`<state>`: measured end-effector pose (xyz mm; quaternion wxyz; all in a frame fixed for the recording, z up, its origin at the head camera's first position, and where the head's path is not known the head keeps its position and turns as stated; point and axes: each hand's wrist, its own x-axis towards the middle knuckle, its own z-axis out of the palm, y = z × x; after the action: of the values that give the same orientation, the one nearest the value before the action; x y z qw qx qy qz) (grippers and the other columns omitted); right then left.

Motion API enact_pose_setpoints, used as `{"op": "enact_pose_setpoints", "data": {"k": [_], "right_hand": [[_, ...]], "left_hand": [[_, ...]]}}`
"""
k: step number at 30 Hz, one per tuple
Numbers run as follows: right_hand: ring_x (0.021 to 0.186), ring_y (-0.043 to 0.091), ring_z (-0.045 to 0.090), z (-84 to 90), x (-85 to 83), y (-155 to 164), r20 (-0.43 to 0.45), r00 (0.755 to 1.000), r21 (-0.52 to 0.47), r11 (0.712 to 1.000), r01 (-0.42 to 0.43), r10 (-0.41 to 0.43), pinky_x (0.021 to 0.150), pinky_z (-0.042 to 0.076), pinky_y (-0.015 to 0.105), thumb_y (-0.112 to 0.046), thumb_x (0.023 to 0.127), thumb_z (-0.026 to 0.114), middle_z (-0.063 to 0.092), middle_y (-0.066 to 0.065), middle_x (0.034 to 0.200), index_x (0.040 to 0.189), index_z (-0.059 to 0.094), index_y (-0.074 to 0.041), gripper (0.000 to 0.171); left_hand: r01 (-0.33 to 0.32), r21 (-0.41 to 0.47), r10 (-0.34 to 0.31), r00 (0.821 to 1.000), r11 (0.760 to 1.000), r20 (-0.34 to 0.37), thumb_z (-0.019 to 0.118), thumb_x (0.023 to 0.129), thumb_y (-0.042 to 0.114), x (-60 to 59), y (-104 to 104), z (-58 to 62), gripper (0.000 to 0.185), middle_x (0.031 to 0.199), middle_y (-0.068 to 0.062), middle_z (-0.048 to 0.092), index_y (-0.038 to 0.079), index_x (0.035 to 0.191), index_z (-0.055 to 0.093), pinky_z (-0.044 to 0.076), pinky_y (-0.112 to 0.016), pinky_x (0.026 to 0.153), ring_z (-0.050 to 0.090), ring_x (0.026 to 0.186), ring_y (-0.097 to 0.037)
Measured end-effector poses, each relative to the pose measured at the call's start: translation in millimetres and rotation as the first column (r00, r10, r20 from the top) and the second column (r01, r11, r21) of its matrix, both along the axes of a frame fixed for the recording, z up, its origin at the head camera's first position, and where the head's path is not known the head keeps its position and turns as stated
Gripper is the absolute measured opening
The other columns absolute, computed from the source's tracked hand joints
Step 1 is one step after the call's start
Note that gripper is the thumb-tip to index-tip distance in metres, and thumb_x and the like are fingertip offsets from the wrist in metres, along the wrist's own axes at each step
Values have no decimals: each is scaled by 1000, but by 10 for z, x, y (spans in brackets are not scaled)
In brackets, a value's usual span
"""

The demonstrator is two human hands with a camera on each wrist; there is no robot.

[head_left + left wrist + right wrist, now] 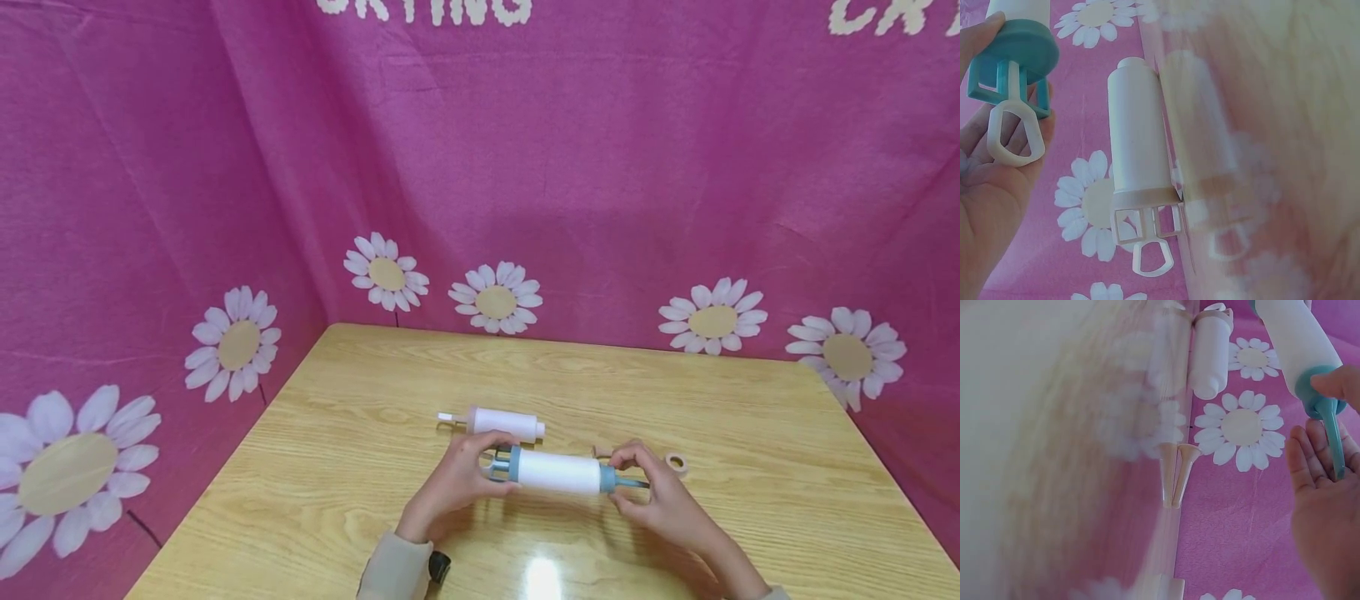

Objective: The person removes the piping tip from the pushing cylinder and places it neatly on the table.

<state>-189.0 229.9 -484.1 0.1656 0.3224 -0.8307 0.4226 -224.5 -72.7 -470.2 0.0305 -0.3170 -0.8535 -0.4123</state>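
Both hands hold a piping syringe [558, 472] with a white barrel and teal ends, lying nearly level above the table. My left hand [457, 479] grips its teal handle end, thumb at the collar in the left wrist view; the white plunger loop [999, 150] sticks out there. At the other end my right hand [663, 496] pinches the teal cap [1316, 384], and the thin teal nozzle [1333, 440] runs past the fingers over the palm. Behind the left hand, a second white syringe [504, 422] with a beige handle collar lies on the table, without a nozzle.
A beige cone-shaped nozzle [1185, 472] and a pale ring [677, 463] lie on the wooden table [360, 375] beyond the right hand. Pink cloth [600, 167] with daisies hangs behind and along the sides. Something small and black [439, 567] shows by the left sleeve.
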Motion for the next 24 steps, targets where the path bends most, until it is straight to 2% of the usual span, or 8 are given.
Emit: {"op": "enact_pose_setpoints", "data": {"k": [4,8,11,14,17,19,20,24], "right_hand": [[103,6,51,9,0,-9,5,1000,-12,1000,-12,12,88,45,15,7,67,77,54,9,107,109,49,-2,51],[106,9,51,38,14,-5,159,987,-71,997,-17,28,91,46,19,1,79,70,52,14,112,114,47,0,42],[100,5,53,71,18,11,338,941,-97,995,14,20,85,48,22,-9,95,52,56,11,107,109,52,-1,16],[89,4,55,102,16,32,473,881,-63,997,38,-3,76,49,23,-18,101,39,61,8,95,100,59,-3,25],[82,7,56,107,15,42,521,854,-45,999,18,8,71,49,26,-20,101,40,62,8,89,96,60,-3,27],[83,7,57,97,23,36,519,855,-59,998,19,15,70,50,25,-19,97,49,62,7,91,95,60,-4,19],[86,5,58,90,27,33,499,867,-64,998,20,15,72,51,24,-18,95,54,62,5,94,97,59,-5,14],[93,2,58,54,36,13,346,938,-93,995,32,2,82,50,22,-11,84,69,62,0,102,101,58,-10,20]], "left_hand": [[-4,14,4,1000,1000,20,81,72,26,4,-7,13,47,112,2,66,14,113,62,53,-36,87,59,95,-10],[-9,16,9,1000,1000,29,81,72,26,13,-13,20,49,113,1,66,12,115,62,52,-35,88,59,96,-12],[-14,13,13,1000,1000,26,81,72,25,22,-16,26,50,113,1,66,11,115,62,51,-31,88,60,96,-13],[-12,12,12,1000,1000,18,81,71,24,32,-16,34,49,113,1,66,11,115,62,51,-28,87,59,96,-12],[-9,15,9,1000,1000,7,81,71,22,43,-16,43,49,112,1,66,12,115,62,51,-27,87,59,96,-11],[-5,19,5,1000,1000,-2,82,71,21,46,-17,42,48,112,1,66,12,114,62,51,-27,88,60,97,-11],[-5,20,5,1000,1000,-5,82,70,20,49,-18,45,48,112,1,67,12,114,62,51,-28,88,60,97,-11],[-11,20,11,1000,1000,4,82,71,24,41,-27,30,49,113,0,66,11,114,62,52,-32,89,60,97,-12]]}}
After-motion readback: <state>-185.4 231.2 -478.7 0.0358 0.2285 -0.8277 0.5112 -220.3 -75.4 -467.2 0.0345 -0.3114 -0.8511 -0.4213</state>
